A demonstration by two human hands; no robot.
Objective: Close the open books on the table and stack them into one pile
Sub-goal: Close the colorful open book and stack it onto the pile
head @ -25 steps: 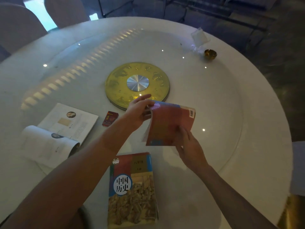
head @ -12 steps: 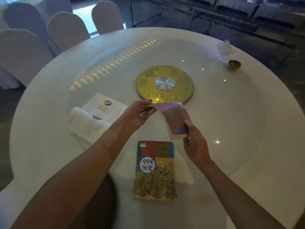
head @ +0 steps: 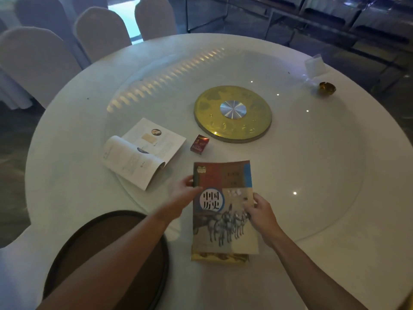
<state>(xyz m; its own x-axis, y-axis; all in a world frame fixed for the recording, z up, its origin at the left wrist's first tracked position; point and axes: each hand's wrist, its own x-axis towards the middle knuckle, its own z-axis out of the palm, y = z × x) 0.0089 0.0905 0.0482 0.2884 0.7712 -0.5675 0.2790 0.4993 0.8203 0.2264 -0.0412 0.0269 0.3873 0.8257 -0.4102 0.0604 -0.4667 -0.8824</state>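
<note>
Head view. Closed book (head: 223, 206), cover up, with horses pictured on it, lies on a second closed book (head: 220, 257) whose yellow lower edge shows beneath it, at the near side of the round white table (head: 335, 253). Left hand (head: 182, 198): forearm reaching in from lower left, fingers curled on the top book's left edge, thumb on the cover. Right hand (head: 260, 212): forearm from lower right, fingers bent over the right edge, fingertips pressing the cover. Open book (head: 143, 153), pages up and one side curling, lies to the left, apart from the pile. Red pack (head: 199, 144) stands between the open book and the gold disc (head: 232, 114).
</note>
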